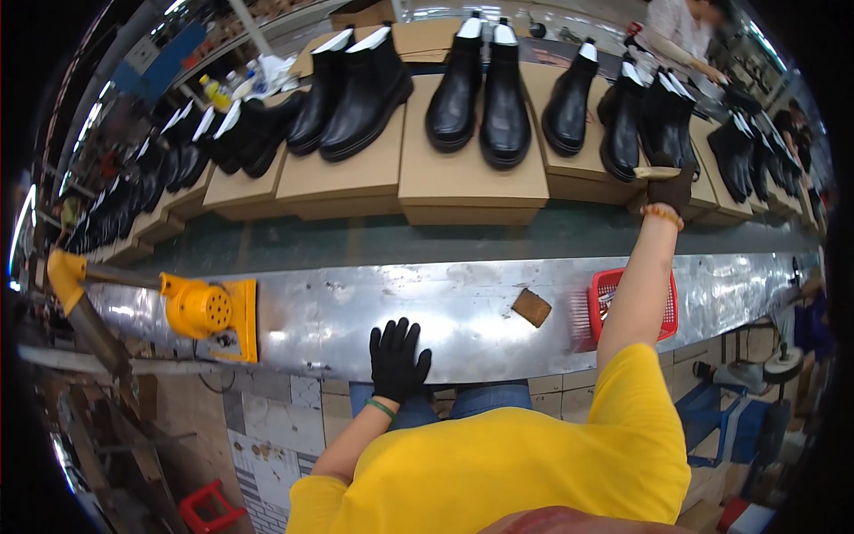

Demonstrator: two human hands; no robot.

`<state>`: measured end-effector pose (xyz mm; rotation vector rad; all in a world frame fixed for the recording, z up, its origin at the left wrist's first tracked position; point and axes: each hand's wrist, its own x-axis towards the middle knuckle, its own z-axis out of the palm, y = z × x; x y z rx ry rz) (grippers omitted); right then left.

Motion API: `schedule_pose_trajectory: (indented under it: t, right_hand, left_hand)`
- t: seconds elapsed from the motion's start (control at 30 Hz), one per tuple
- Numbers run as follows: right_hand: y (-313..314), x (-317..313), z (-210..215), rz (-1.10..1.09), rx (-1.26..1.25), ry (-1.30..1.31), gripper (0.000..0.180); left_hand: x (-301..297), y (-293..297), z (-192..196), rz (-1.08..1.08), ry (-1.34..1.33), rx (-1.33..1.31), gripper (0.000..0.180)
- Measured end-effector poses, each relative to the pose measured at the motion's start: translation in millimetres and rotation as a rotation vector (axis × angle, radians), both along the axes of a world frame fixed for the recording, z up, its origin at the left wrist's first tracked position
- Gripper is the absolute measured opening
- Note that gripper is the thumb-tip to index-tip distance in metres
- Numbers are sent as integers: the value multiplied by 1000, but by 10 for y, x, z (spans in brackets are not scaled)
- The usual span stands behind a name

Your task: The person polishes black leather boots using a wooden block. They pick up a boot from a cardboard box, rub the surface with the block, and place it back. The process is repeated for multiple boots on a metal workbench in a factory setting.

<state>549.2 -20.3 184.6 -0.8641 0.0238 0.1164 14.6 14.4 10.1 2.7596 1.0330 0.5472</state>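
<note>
My left hand, in a black glove, lies palm down with fingers spread at the near edge of the metal bench. Across the bench, my outstretched right hand, in a dark glove, is closed around a pale wooden piece that looks like a brush handle. It is close to the toes of the black ankle boots at the right. Its fingertips are hard to make out against the dark leather. Another black boot stands just left of that hand.
Pairs of black boots stand on brown cardboard boxes along the far side. On the bench are a yellow machine, a brown block and a red basket. A person in white is at the far right.
</note>
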Motion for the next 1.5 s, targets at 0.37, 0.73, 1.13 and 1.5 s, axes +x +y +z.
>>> schedule_pose_trajectory:
  t: [0.37,0.73,1.13,1.5]
  right_hand:
    - [340,-3363,-1175,753,-465,-362,25]
    - [261,-3752,-1775,732,-994,-878,39]
    - [309,-3937,-1725,555,-1132,-963,26]
    - [355,-4025,-1769,536,-1164,-1043,23]
  left_hand:
    - [-73,3,-27,11,-110,-28,49]
    - [-169,44,-113,6,-223,-68,46]
    - [-436,2686,879,399,-990,-205,42]
    - [-235,4444,1456,422,-1040,-193,87]
